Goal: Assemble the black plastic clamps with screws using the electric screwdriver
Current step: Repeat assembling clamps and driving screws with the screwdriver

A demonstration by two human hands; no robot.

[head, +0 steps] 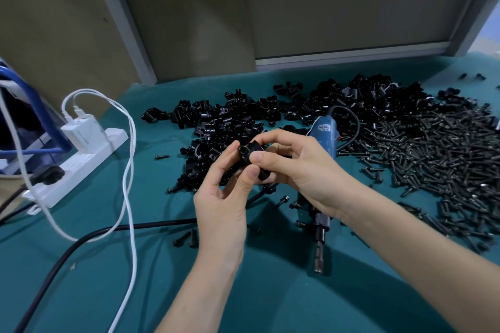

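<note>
Between left hand (pixel 222 201) and right hand (pixel 303 170): clamp (pixel 244 153), mostly finger-hidden.

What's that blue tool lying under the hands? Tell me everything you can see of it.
The electric screwdriver has a blue plastic-looking body with a label, a black knurled collar and a dark metal bit pointing toward the person. A black cord leaves its far end. It lies flat on the green mat, beside the screw pile. The right hand, holding a clamp, hides its middle without gripping it.
</note>
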